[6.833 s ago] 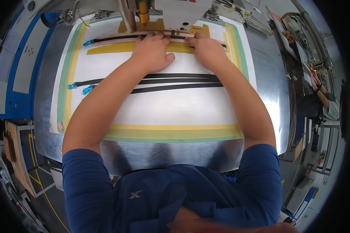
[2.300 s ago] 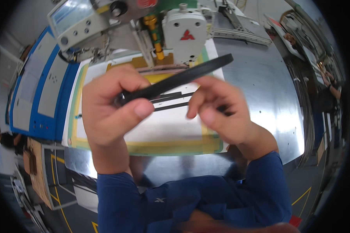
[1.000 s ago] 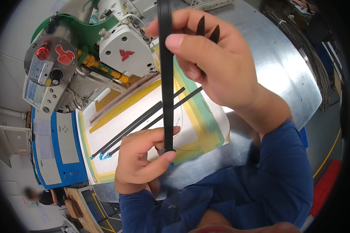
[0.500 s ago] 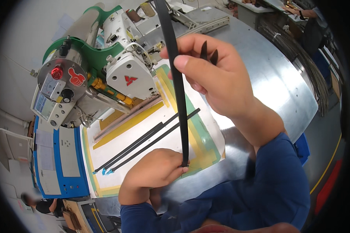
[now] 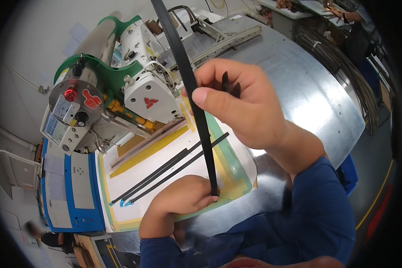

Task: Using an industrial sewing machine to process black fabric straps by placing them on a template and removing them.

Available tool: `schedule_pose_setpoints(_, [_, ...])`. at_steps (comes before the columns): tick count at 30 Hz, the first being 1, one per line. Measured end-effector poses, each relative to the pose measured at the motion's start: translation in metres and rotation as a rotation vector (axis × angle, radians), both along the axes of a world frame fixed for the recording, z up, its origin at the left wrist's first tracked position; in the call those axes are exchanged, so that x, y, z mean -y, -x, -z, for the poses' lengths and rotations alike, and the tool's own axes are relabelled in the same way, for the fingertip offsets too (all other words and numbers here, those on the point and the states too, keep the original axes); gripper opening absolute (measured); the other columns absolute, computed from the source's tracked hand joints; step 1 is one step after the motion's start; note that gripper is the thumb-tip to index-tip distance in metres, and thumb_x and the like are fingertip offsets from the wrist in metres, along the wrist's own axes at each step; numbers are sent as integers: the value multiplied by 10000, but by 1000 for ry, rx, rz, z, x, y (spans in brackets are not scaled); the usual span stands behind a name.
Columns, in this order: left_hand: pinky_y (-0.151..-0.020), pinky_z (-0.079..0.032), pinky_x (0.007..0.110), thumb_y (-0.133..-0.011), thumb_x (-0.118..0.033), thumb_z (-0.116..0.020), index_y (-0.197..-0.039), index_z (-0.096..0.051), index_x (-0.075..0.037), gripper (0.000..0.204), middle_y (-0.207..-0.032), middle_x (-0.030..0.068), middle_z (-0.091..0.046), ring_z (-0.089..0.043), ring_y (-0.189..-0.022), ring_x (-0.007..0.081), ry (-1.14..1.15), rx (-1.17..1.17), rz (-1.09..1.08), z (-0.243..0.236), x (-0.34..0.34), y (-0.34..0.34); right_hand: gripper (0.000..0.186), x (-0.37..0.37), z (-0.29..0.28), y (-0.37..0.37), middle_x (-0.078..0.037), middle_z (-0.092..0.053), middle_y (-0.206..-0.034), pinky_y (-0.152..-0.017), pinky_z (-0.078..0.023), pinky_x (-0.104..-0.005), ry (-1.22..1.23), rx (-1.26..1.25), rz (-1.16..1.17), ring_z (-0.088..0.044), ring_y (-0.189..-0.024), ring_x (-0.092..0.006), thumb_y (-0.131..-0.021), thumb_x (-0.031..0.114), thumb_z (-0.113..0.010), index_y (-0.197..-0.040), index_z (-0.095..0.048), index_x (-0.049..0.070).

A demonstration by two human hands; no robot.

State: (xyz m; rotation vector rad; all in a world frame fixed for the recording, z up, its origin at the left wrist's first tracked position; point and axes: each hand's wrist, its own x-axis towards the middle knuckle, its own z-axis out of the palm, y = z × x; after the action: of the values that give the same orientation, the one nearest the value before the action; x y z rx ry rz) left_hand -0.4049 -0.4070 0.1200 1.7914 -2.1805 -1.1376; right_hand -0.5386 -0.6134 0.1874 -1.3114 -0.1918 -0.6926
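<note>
**A:** So where's the black strap (image 5: pixel 196 105) at in this shot?

**B:** Held up off the table, stretched tight, running from about 12 o'clock at the top edge down to roughly 6 o'clock just below centre. The right hand (image 5: pixel 241 105) has it pinched between thumb and fingers up high, and there are a couple more dark strip ends poking out between its fingers. The left hand (image 5: pixel 183 205) is closed on the bottom end, fingertips nipping it right over the white template board (image 5: pixel 169 178).

**A:** What's on the board?

**B:** Two more black strips (image 5: pixel 169 169) lying flat side by side, slanting from 8 o'clock up toward 2 o'clock, with little blue tabs at their lower ends. The board has yellow and green tape borders.

**A:** And around that?

**B:** Board sits on a shiny metal table (image 5: pixel 308 94). A white-and-green sewing machine (image 5: pixel 138 85) is at 10 o'clock, with a blue control panel (image 5: pixel 71 187) at 8 o'clock.
</note>
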Motion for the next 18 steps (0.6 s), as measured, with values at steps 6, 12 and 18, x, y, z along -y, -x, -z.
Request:
schedule_pose_setpoints(6, [-788, -546, 462, -992, -258, -641, -1096, -734, -21, 275, -970, 200, -730, -700, -900, 408, 6, -37, -30, -1, 1, 3, 119, -6, 2, 0, 43, -618, -838, -641, -422, -222, 7, 74, 78, -515, -754, -12, -1017, 114, -652, -1039, -679, 0])
schedule_pose_setpoints(12, [-789, -547, 465, -1001, -266, -632, -1113, -724, -24, 282, -964, 204, -726, -699, -899, 411, -11, -32, -28, -5, -1, 5, 186, -4, 3, 4, -49, -708, -986, -820, -498, -251, 86, 17, 30, -616, -899, -69, -1027, 130, -653, -1117, -672, -32])
schedule_pose_setpoints(18, [-795, -513, 530, -965, -241, -648, -1042, -704, -23, 238, -894, 228, -684, -662, -892, 449, 35, -83, -61, -2, -1, 8, 180, -2, 1, 5, -32, -699, -969, -784, -481, -236, 120, 13, 21, -591, -868, -51, -1029, 135, -653, -1111, -671, -23])
